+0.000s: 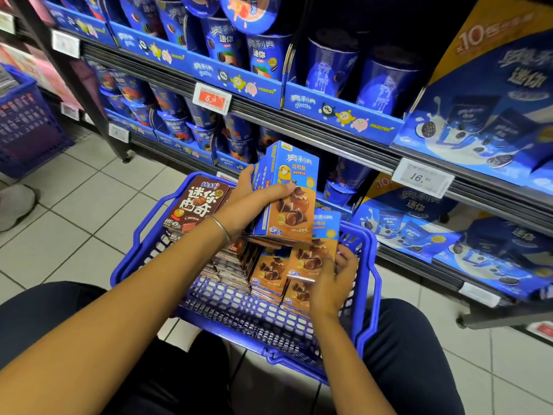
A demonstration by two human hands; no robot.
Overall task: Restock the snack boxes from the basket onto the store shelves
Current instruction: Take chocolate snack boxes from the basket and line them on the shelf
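Far left: second blue basket [27, 121] on the tile floor [74, 211], well apart from the work. Main blue basket [140, 235] sits on the floor between the person's knees, right up against the store shelves [329, 136]. Left end of the basket: brown snack box [199, 205] standing upright, more brown boxes stacked flat beside it. Left hand [254, 196], bangle [220, 227] on the wrist, grips a held stack [290, 199] of blue-orange snack boxes: thumb across the front face, fingers wrapped round the back. Stack is upright, lifted above the basket, in front of the lower shelf. Exact box count unclear, edges show several. Below it, blue-orange boxes [269, 274] are still packed in the basket's right half. Right hand [335, 277] has fingers curled round the right edge of a single box [314, 253], tilted up out of that pack; slightly blurred. Shelves above carry blue snack cups [386, 79] in display trays, red price tag [212, 98] mid rail, white price tag [423, 178] further right. Far right: blue cookie bags [478, 115].
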